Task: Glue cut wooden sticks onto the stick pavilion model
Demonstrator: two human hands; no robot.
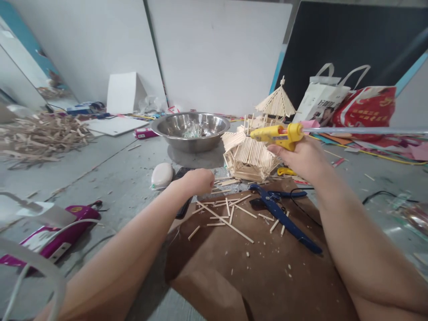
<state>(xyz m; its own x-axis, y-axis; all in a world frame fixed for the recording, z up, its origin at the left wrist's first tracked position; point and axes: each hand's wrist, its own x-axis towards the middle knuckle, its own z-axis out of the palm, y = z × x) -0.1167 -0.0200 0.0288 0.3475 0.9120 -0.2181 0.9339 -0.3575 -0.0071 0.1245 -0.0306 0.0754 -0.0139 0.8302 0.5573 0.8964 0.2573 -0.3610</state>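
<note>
Centrally, the left forearm reaches inward from the lower left, its hand low over the floor with knuckles up; the fingers curl out of view, so whether they grip anything cannot be told. The right forearm rises from the lower right, its hand wrapped around a yellow glue gun, nozzle pointing left. The wooden stick model stands on the floor between the hands, just beyond the left and beneath the nozzle. Loose sticks and blue cutters lie nearer, on a brown sheet.
</note>
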